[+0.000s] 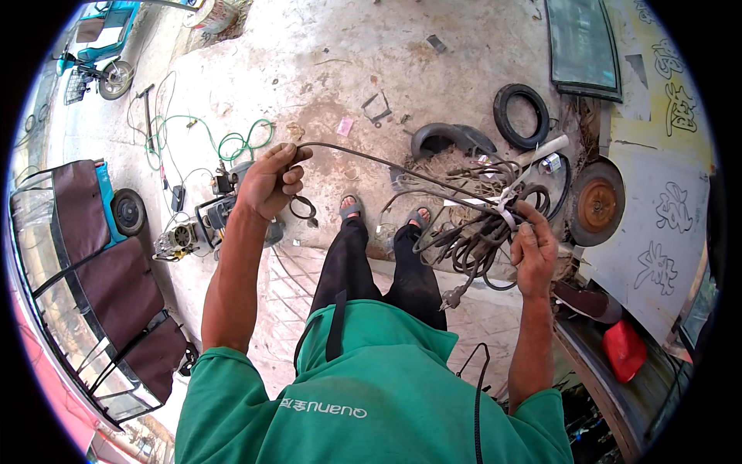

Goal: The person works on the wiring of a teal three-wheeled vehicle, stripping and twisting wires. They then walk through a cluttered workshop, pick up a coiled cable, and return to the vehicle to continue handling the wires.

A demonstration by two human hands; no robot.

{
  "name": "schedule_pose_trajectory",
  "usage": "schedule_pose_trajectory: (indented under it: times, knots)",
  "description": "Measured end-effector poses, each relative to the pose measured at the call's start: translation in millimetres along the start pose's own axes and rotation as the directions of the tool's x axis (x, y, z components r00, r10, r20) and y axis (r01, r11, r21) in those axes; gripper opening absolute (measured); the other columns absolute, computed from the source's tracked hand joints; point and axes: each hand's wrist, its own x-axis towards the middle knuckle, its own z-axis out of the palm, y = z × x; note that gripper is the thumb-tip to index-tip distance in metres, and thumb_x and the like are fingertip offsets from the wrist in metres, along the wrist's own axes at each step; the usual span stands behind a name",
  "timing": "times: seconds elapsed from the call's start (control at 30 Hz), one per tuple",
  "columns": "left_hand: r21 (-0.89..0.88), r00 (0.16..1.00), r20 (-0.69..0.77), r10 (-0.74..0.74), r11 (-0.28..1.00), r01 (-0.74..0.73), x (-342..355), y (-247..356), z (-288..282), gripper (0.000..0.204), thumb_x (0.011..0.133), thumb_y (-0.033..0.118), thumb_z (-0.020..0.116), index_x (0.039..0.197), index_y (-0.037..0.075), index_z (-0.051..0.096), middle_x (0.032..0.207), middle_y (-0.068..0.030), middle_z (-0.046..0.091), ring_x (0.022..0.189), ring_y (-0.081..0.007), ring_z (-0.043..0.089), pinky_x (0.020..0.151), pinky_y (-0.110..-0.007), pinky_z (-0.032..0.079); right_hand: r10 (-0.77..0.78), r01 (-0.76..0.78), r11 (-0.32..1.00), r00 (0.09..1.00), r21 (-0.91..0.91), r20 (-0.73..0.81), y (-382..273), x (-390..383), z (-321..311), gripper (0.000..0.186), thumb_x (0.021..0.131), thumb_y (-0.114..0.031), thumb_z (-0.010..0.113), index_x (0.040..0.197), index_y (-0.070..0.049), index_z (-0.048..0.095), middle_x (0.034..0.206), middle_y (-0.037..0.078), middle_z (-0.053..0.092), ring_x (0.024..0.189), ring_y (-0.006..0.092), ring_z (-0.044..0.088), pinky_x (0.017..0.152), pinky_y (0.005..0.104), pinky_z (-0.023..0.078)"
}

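Observation:
My left hand (pixel 279 176) is raised at left of centre, closed on a dark cable (pixel 355 152) that runs across to the right; a short loop (pixel 303 209) with an end hangs below that hand. My right hand (pixel 531 247) grips a tangled bundle of coiled dark cables (pixel 479 247) near a pale tie (pixel 504 209). A plug (pixel 450 298) dangles under the bundle. My two sandalled feet show on the dirty concrete below the stretched cable.
Air compressor (pixel 216 220) and green hose (pixel 232 143) lie left, beside a tricycle seat frame (pixel 93 278) and parked tricycle (pixel 100 62). Tyres (pixel 522 102), a rusty-hubbed wheel (pixel 599 199), glass panel (pixel 581 46) and sign boards (pixel 649 247) occupy the right. Small debris litters the concrete (pixel 325 62).

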Motion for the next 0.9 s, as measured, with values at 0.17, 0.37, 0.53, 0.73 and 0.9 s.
schedule_pose_trajectory:
  times: [0.17, 0.37, 0.53, 0.73, 0.9]
  knots:
    - [0.528, 0.977, -0.089, 0.194, 0.841, -0.119, 8.2, -5.8, 2.6, 0.024, 0.092, 0.02, 0.062, 0.103, -0.002, 0.06, 0.091, -0.0086, 0.064, 0.071, -0.0115, 0.059, 0.064, -0.027, 0.048, 0.02, -0.021, 0.999, 0.999, 0.032, 0.045, 0.5, -3.9, 12.2, 0.031, 0.099, -0.013, 0.05, 0.128, -0.003, 0.055, 0.072, -0.004, 0.054, 0.052, 0.0013, 0.04, 0.046, 0.0181, 0.035]
    - [0.954, 0.978, 0.159, 0.137, 0.234, -0.188, -4.7, -27.5, 48.5, 0.045, 0.077, 0.021, 0.077, 0.115, 0.0, 0.062, 0.113, -0.0154, 0.065, 0.108, -0.0274, 0.061, 0.095, -0.037, 0.048, -0.025, 0.023, 1.0, 0.987, 0.016, 0.159, -6.1, -13.9, 27.3, 0.035, 0.099, -0.013, 0.05, 0.132, 0.0, 0.049, 0.075, -0.002, 0.058, 0.051, 0.0022, 0.042, 0.046, 0.0199, 0.036]
    - [0.77, 0.749, 0.63, -0.203, 0.289, -0.569, -20.2, -52.4, 96.3, 0.073, 0.068, 0.025, 0.08, 0.131, 0.003, 0.052, 0.13, -0.0187, 0.054, 0.123, -0.0326, 0.05, 0.106, -0.04, 0.038, -0.04, 0.081, 0.984, 0.968, -0.161, 0.246, -10.2, -16.0, 34.6, 0.032, 0.094, -0.01, 0.054, 0.125, -0.001, 0.056, 0.073, 0.002, 0.061, 0.053, 0.0091, 0.053, 0.051, 0.025, 0.042]
    - [0.779, 0.816, 0.554, -0.164, 0.448, -0.439, -24.9, -90.6, 140.9, 0.086, 0.065, 0.03, 0.087, 0.134, -0.001, 0.046, 0.121, -0.0173, 0.057, 0.112, -0.0254, 0.056, 0.098, -0.038, 0.044, -0.422, 0.577, 0.708, 0.808, -0.407, 0.412, -8.1, -14.2, 51.0, 0.034, 0.085, -0.011, 0.063, 0.119, -0.006, 0.062, 0.082, 0.011, 0.066, 0.069, 0.0295, 0.062, 0.064, 0.0402, 0.048]
    - [0.718, 0.86, 0.498, -0.112, 0.609, -0.337, -25.1, -122.1, 136.3, 0.08, 0.066, 0.03, 0.084, 0.129, -0.003, 0.047, 0.111, -0.0152, 0.06, 0.105, -0.0228, 0.057, 0.094, -0.036, 0.044, -0.427, 0.626, 0.654, 0.77, -0.426, 0.475, -4.1, -22.9, 50.9, 0.037, 0.081, -0.011, 0.067, 0.117, -0.007, 0.063, 0.067, 0.006, 0.058, 0.059, 0.0251, 0.057, 0.058, 0.0383, 0.045]
